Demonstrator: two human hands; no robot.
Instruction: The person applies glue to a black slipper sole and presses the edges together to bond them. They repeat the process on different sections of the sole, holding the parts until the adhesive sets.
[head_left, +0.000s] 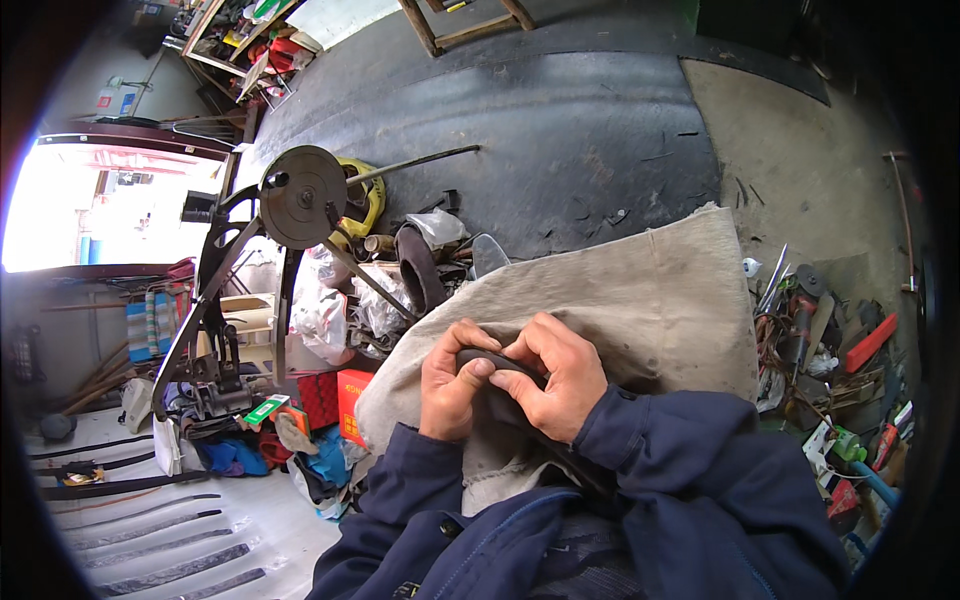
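Over my lap lies a beige canvas cloth (650, 290) with dark stains. Above it, my left hand (450, 388) and my right hand (557, 380) pinch a dark, curved piece (508, 367), rubber or leather by its look. Both thumbs press on its near side while the fingers curl round the far side. The two hands are almost touching. Most of the piece is hidden by my fingers, so its exact kind cannot be made out.
A black hand-cranked machine with a round wheel (302, 197) stands at the left. Beside it are plastic bags (322, 300) and a red box (353, 405). Dark strips (190, 560) lie on a pale surface at lower left. Tools, including an angle grinder (803, 305), crowd the right.
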